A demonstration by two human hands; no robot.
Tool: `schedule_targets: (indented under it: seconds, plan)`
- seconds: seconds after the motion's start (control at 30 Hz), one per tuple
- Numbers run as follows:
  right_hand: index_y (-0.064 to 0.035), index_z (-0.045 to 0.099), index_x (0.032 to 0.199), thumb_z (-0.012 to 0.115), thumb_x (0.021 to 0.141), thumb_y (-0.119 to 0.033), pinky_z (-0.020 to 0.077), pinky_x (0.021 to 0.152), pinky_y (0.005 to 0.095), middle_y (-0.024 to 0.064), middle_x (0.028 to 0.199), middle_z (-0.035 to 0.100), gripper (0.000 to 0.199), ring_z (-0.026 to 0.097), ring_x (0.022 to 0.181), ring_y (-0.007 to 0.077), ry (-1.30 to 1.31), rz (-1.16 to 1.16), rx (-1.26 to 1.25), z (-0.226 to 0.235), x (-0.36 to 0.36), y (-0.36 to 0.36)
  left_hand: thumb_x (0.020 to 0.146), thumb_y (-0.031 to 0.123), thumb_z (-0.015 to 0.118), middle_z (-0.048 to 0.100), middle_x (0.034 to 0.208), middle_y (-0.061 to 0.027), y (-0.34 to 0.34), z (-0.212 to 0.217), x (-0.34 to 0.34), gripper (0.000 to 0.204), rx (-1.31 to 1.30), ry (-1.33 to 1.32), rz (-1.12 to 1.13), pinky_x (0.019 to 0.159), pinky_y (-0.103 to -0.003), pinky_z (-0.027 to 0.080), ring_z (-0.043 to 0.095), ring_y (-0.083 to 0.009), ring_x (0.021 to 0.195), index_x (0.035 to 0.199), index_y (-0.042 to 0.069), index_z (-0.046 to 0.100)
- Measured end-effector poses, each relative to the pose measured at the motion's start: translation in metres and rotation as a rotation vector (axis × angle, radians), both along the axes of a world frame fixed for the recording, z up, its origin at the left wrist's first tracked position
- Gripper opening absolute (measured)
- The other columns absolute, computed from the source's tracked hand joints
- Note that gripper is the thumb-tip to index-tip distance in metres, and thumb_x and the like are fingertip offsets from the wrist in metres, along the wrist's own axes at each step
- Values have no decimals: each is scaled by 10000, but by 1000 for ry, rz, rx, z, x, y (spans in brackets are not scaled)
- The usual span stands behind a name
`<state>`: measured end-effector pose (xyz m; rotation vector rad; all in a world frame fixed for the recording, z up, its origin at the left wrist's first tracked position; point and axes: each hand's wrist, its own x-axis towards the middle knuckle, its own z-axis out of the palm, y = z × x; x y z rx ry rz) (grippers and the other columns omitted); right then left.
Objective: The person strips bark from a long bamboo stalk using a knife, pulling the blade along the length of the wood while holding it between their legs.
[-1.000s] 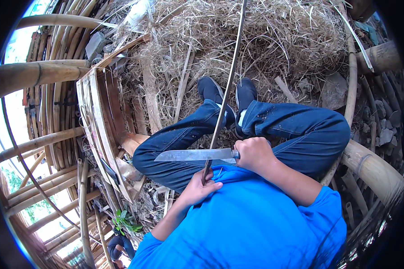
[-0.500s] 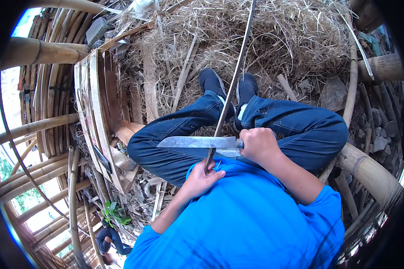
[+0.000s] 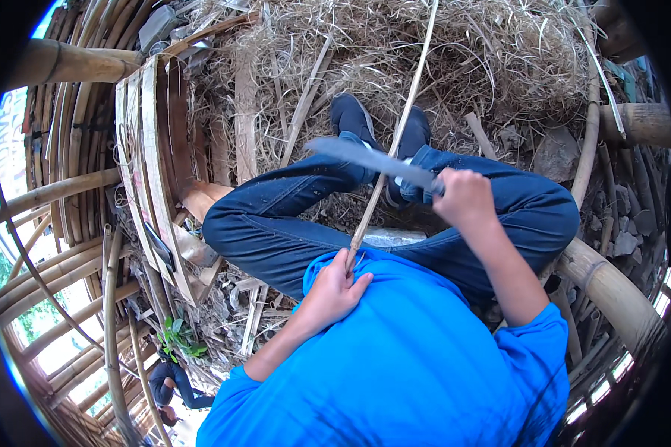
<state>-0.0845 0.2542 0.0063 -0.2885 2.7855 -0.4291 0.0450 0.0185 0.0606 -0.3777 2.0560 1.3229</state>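
Note:
My left hand (image 3: 337,293) is closed around the near end of a long, thin bamboo strip (image 3: 404,125), close against my blue shirt. From there the strip runs up and away between my shoes, its pale face showing. My right hand (image 3: 465,200) grips the handle of a large knife (image 3: 365,157) with a broad grey blade. The blade, slightly blurred, points left and lies across the strip above my crossed legs. Whether its edge touches the strip, I cannot tell.
A heap of pale shavings (image 3: 499,59) spreads beyond my shoes. On the left stand wooden slats (image 3: 155,149) and stacked bamboo poles (image 3: 74,67). A thick bamboo pole (image 3: 611,287) lies by my right knee. Another person (image 3: 173,384) is at the lower left.
The knife has moved away from my body along the strip, its tip now angled farther up. The strip shows a pale face where a dark one showed before. My left hand keeps its hold.

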Motion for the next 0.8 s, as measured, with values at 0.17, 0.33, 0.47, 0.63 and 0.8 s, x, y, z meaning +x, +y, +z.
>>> schedule_targets:
  seconds: [0.17, 0.33, 0.47, 0.63, 0.8]
  plan:
    - [-49, 673, 777, 657, 768, -211, 551, 689, 443, 182, 746, 671, 162, 674, 719, 355, 35, -124, 37, -12, -38, 17, 853, 120, 687, 358, 688, 26, 2, 5, -6, 289, 17, -105, -27, 491, -256, 303, 326, -61, 580, 893, 18, 419]
    - [-46, 692, 801, 645, 744, -197, 547, 703, 453, 192, 732, 666, 168, 676, 735, 348, -72, -33, -137, 14, -12, -15, 847, 142, 690, 368, 637, -9, -1, 0, -11, 292, 24, -37, -13, 487, -302, 321, 353, -101, 549, 903, 1, 440]
    - [-45, 673, 747, 672, 698, -228, 548, 669, 441, 185, 713, 664, 190, 672, 676, 344, -195, 87, -264, 15, 34, -50, 837, 154, 690, 401, 584, -60, -1, -2, -16, 304, -11, -22, -17, 482, -352, 342, 397, -158, 514, 904, -19, 448]
    - [-49, 655, 720, 680, 680, -228, 550, 655, 428, 177, 708, 665, 185, 680, 683, 332, -153, 103, -209, 9, 26, -44, 836, 144, 681, 437, 577, -94, 4, 5, -22, 298, -83, -24, -69, 473, -371, 348, 443, -191, 498, 900, -22, 442]
    - [-56, 674, 760, 676, 739, -224, 550, 678, 446, 177, 735, 670, 169, 677, 711, 346, -51, -83, -49, -13, -24, -4, 843, 146, 679, 461, 576, -101, 4, 7, -11, 307, -63, -58, -71, 465, -378, 349, 459, -197, 487, 908, -18, 427]
